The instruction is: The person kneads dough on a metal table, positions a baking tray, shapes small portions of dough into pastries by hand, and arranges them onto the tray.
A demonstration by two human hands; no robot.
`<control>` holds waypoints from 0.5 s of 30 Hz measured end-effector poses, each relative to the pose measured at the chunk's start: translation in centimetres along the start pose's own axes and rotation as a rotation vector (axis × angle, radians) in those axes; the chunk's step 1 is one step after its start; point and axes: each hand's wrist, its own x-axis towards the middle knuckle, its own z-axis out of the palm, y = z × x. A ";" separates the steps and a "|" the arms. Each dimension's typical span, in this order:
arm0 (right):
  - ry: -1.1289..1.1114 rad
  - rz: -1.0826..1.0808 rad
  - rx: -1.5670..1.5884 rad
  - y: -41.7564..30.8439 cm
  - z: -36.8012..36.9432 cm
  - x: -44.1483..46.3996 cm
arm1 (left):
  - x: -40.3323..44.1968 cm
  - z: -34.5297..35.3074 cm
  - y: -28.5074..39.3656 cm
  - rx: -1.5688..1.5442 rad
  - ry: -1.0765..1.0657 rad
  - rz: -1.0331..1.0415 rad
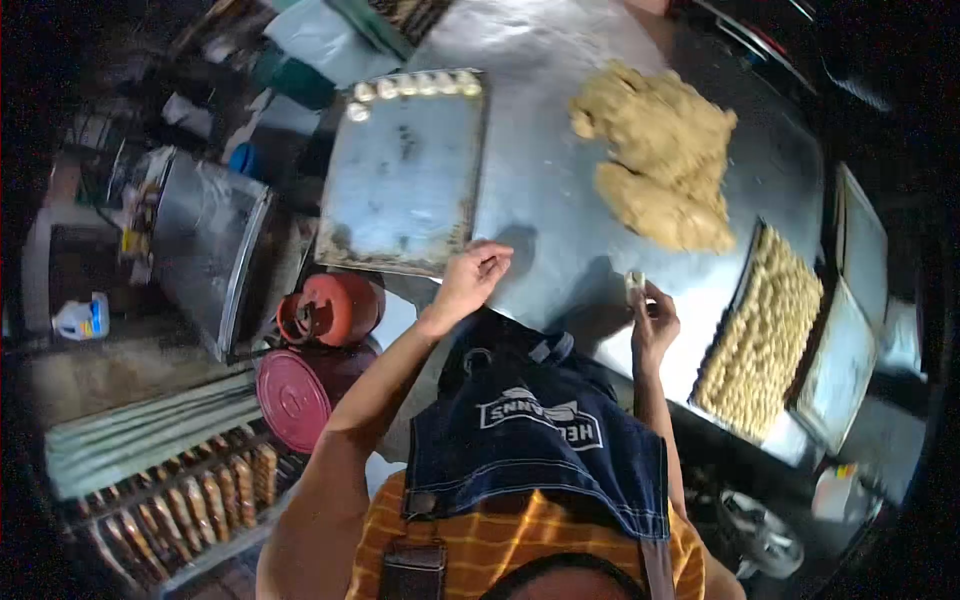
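My left hand [472,287] is over the near right corner of a dark-edged metal tray [400,190], fingers loosely bent with a gap by the thumb and nothing visible in them. My right hand [653,322] is above the table's near edge and pinches a small pale piece [635,284] at its fingertips; what the piece is cannot be made out. Small round pale pieces [412,85] line the tray's far edge, with one more below at the left. A large lump of yellowish dough [665,150] rests on the metal table [540,120], beyond my right hand.
A tray packed with small dough pieces [765,335] lies at the right, beside stacked metal trays [838,365]. At the lower left are a red gas cylinder [340,308], a pink lid [292,400] and a rack of browned items [200,500]. A white jug [83,318] stands far left.
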 end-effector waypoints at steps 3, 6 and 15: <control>-0.151 -0.091 0.066 -5.6 8.8 1.2 | 5.0 -7.6 -5.6 0.190 0.124 -0.011; -0.303 -0.231 0.001 -10.8 20.8 2.8 | 10.8 -15.9 -10.2 0.653 0.467 0.303; -0.225 -0.598 -0.456 -21.3 50.4 10.6 | 21.8 -29.5 -16.2 1.025 0.393 0.320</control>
